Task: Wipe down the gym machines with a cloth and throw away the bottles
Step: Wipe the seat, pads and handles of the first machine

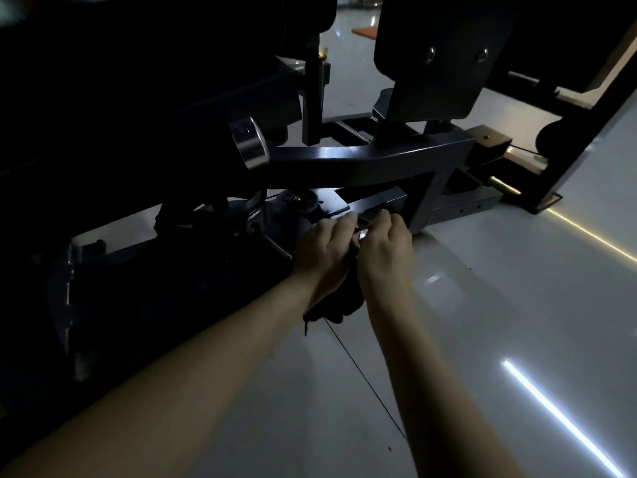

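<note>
Glossy pale floor with a bright white light streak at near right, a thin yellow streak farther right, and an orange board far off.

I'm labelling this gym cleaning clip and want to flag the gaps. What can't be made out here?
Head view, the only one:
- Fingertips of the left hand and right hand: hidden behind the backs of the hands, so which one grips the cloth is unclear.
- Small bright glint between the hands: too small to identify.
- Machine: its whole left part is lost in darkness.
</note>
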